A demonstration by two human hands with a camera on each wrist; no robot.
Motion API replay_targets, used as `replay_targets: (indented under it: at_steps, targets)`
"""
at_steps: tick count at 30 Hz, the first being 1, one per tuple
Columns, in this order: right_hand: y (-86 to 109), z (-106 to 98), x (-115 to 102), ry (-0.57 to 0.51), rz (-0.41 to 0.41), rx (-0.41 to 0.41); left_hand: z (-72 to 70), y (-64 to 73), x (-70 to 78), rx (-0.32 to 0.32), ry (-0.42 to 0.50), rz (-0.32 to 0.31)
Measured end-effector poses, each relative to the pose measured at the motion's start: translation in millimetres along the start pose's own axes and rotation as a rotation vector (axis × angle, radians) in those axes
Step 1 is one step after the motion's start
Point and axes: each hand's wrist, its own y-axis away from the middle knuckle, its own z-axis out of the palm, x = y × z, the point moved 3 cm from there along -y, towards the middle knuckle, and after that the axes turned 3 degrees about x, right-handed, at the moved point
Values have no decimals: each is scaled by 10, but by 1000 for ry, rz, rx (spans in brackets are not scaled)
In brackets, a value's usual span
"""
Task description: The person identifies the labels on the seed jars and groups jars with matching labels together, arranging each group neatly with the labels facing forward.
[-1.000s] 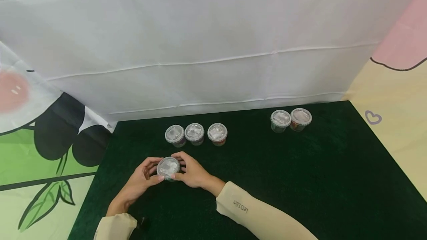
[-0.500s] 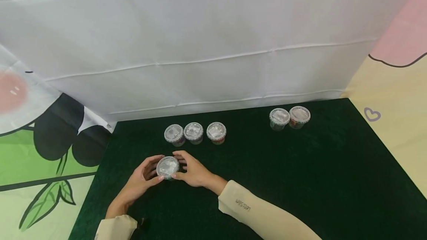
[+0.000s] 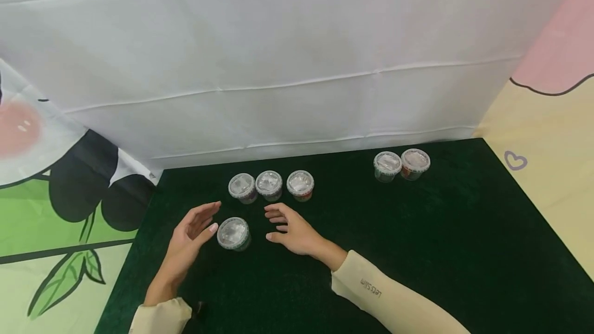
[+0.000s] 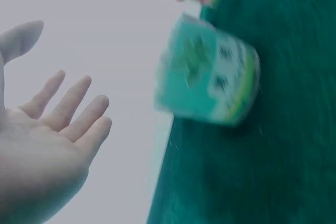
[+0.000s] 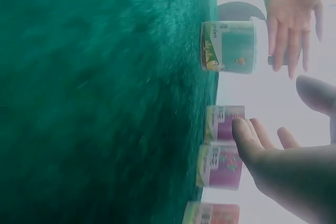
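A round lidded plastic tub (image 3: 233, 234) stands upright on the dark green tablecloth between my hands. Its teal label shows, blurred, in the left wrist view (image 4: 207, 72) and more sharply in the right wrist view (image 5: 231, 46). My left hand (image 3: 187, 241) is just left of it, fingers loosely spread and apart from the tub. To its right, separated by a wider gap, hovers my right hand (image 3: 297, 231), thumb and fingers parted with nothing between them. Both palms face inward toward the tub.
Behind it stand three similar tubs: two purple ones, a left tub (image 3: 242, 187) and a middle tub (image 3: 269, 184), and a reddish tub (image 3: 300, 184). Farther right, a greenish tub (image 3: 387, 165) sits beside an orange-red tub (image 3: 415, 163). A white cloth wall (image 3: 297, 92) borders the table's back.
Both hands held the tub earlier; now they have let go and drawn apart, the left slightly leftward, the right farther rightward. The tub stays where it was.
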Motion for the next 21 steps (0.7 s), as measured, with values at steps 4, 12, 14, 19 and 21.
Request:
replay_targets:
  at_steps: [4, 12, 14, 19, 21]
  targets:
    - [121, -124, 11, 5, -3, 4, 104, -12, 128, 14, 113, 55]
    - [370, -428, -1, 11, -30, 32, 395, -5, 324, -59, 126, 110]
    - [428, -512, -7, 9, -35, 42, 473, -5, 365, -88, 110, 92]
    - [533, -704, 19, -5, -48, 77, 685, -19, 426, -154, 106, 76]
    - [565, -770, 35, -11, -55, 91, 782, -21, 438, -180, 113, 74]
